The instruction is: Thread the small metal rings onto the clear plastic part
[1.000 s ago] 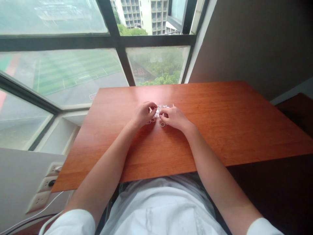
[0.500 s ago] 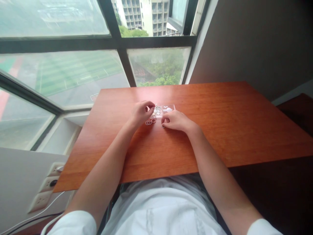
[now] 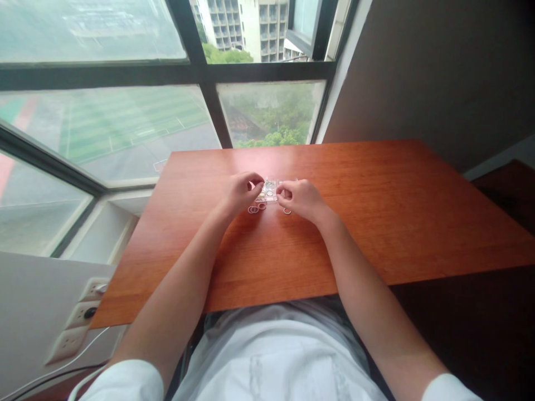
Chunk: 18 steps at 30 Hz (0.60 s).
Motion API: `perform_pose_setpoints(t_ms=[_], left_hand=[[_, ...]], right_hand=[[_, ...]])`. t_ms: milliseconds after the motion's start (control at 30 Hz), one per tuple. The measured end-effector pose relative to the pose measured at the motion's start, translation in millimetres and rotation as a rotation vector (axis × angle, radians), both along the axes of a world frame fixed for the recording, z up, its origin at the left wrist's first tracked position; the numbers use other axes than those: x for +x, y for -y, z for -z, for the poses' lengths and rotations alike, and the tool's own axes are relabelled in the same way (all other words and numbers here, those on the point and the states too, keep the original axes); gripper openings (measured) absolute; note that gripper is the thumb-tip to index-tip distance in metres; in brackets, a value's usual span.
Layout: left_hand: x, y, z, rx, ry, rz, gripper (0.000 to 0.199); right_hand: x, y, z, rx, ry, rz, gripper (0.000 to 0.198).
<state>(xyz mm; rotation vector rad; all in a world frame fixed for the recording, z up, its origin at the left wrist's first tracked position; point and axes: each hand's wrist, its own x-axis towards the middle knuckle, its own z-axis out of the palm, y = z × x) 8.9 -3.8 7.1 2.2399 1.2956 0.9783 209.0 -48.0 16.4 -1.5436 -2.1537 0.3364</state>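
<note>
A small clear plastic box [image 3: 271, 199] stands on the wooden table with its lid open to the right and several small rings inside. My left hand [image 3: 243, 192] is closed at the box's left edge, thumb and fingers on its side. My right hand [image 3: 304, 199] is pinched over the box's right part and covers most of the lid. Whatever sits between its fingertips is too small to make out. On the table in front of the box lie a pair of overlapping rings [image 3: 253, 210], another ring [image 3: 262, 206] and, below my right hand, a single ring [image 3: 287, 211].
The reddish wooden table [image 3: 388, 223] reaches far to my right. Its back edge meets a dark-framed window [image 3: 267, 72], and a grey wall [image 3: 418, 78] rises at the right. Wall sockets [image 3: 79, 317] with cables are at the lower left.
My right hand has risen from the tabletop in front of the box to over its right part. A ring now shows below that hand. My left hand stays at the box.
</note>
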Motion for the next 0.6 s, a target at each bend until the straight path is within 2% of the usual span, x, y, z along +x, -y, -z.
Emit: perform_pose_setpoints(t_ms=[100, 200, 433, 600], left_hand=[[3.9, 2.9, -0.6, -0.067, 0.075, 0.044, 0.022], [8.6, 7.2, -0.3, -0.181, 0.172, 0.124, 0.029], [15.6, 19.2, -7.8, -0.379, 0.255, 0.189, 0.028], [18.9, 22.4, -12.2, -0.394, 0.236, 0.18, 0.023]], right_hand=[[0.2, -1.1, 0.3, 0.102, -0.102, 0.102, 0.016], [-0.4, -1.1, 0.9, 0.143, -0.13, 0.129, 0.016], [-2.7, -0.7, 0.1, 0.111, -0.084, 0.124, 0.019], [-3.7, 0.1, -0.3, 0.108, -0.067, 0.122, 0.019]])
